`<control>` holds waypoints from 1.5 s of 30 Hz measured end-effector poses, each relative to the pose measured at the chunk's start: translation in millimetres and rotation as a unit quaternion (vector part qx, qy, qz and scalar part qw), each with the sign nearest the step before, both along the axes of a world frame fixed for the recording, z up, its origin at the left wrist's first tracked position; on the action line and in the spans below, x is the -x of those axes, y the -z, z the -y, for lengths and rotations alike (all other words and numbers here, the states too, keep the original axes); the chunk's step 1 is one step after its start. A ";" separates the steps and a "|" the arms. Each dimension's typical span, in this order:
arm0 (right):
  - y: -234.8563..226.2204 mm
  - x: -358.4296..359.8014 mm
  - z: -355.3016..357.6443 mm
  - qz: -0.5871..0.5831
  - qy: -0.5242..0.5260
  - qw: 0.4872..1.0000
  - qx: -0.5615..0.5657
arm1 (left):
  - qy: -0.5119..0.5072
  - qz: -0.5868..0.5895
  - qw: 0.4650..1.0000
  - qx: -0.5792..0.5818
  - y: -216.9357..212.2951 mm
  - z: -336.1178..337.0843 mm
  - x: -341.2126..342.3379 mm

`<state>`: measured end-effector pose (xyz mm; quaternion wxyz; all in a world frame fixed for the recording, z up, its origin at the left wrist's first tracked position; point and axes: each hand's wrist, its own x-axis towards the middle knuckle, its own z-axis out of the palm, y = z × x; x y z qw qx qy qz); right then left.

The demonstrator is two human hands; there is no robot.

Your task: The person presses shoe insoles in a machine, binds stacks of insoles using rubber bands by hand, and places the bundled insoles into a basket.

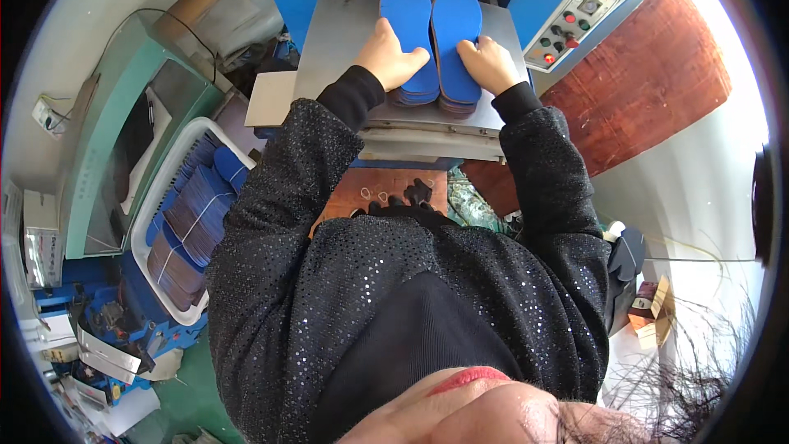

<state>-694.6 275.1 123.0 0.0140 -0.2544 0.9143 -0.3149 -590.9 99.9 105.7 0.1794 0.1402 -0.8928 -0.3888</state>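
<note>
hands are seen from above, at work on a grey metal press table (329,49) in front of a blue machine. two stacks of blue insoles lie side by side on the table, toes pointing away from the person. the left hand (388,57) is laid on the heel end of the left stack (408,25), fingers curled over its top and thumb side, closed on it. the right hand (490,64) is set on the heel end of the right stack (457,25), fingers bent down around its edge, likewise closed on it. whether the stacks are being lifted or only pressed cannot be told.

each stack is made of many thin layers, blue on top with a brownish underside showing at the heel edges. the insoles are judged to be light, soft and bendable, not fragile, and likely to slide apart when loose; a hold across the heel, thumb above and fingers beneath, is judged to keep the layers together.

a white basket (177,152) is seen at the person's left, below table level. it is filled with bundles (197,214) of more insoles, blue and brownish, tied with thin bands and leaning in rows. a control panel (575,20) with coloured buttons is seen to the right of the table. sleeves of dark, sparkly fabric cover both forearms.
</note>
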 end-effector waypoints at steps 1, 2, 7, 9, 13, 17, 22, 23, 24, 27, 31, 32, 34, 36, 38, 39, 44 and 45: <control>2.7 0.9 4.6 -0.011 0.005 1.000 0.003 | -0.005 -0.001 1.000 0.004 -2.9 1.6 1.1; 4.1 2.5 7.3 -0.023 0.010 1.000 0.010 | -0.011 0.001 1.000 0.009 -5.6 3.3 2.0; -7.1 6.4 11.2 -0.113 -0.013 0.990 -0.080 | 0.009 0.029 1.000 -0.002 -12.0 12.8 3.9; -21.0 6.6 14.9 -0.129 -0.021 0.985 -0.115 | -0.001 0.028 0.999 0.042 -17.0 15.7 6.9; -46.7 3.2 38.4 -0.084 -0.033 0.975 -0.205 | 0.003 0.117 0.980 0.161 -36.4 18.1 19.2; -53.0 1.5 58.6 -0.039 -0.035 0.952 -0.303 | 0.064 0.211 0.955 0.200 -50.0 17.7 31.8; -45.6 6.8 61.5 -0.051 -0.047 0.946 -0.318 | 0.047 0.198 0.963 0.179 -43.6 17.7 42.0; -44.8 7.8 61.7 -0.065 -0.058 0.942 -0.325 | 0.043 0.185 0.961 0.200 -41.6 17.7 43.9; -44.6 8.7 62.3 -0.056 -0.055 0.939 -0.335 | 0.036 0.173 0.959 0.219 -38.8 18.0 44.7; -43.5 7.9 65.8 -0.046 -0.038 0.933 -0.355 | 0.024 0.156 0.957 0.245 -34.4 17.0 47.8; -39.8 3.6 67.9 -0.067 -0.013 0.937 -0.343 | 0.013 0.153 0.956 0.251 -36.1 15.6 48.4; -38.8 3.4 67.3 -0.074 -0.015 0.938 -0.337 | 0.014 0.151 0.957 0.249 -37.5 15.1 47.5; -39.8 7.1 62.6 -0.083 0.004 0.944 -0.319 | 0.014 0.146 0.961 0.234 -41.0 13.4 45.2; -43.5 14.5 53.6 -0.090 0.040 0.950 -0.296 | -0.007 0.125 0.962 0.243 -44.2 9.7 42.3; -51.5 26.2 37.5 -0.088 0.033 0.964 -0.248 | -0.022 0.128 0.955 0.268 -46.9 5.0 40.5; -56.1 32.3 26.6 -0.101 0.019 0.965 -0.242 | -0.023 0.142 0.947 0.289 -48.0 2.3 40.7; -47.6 39.0 -30.7 -0.078 0.049 0.971 -0.218 | -0.040 0.204 0.920 0.333 -49.6 -7.6 48.5; -39.9 36.5 -36.6 -0.063 0.060 0.971 -0.224 | -0.043 0.200 0.922 0.327 -50.3 -8.1 50.7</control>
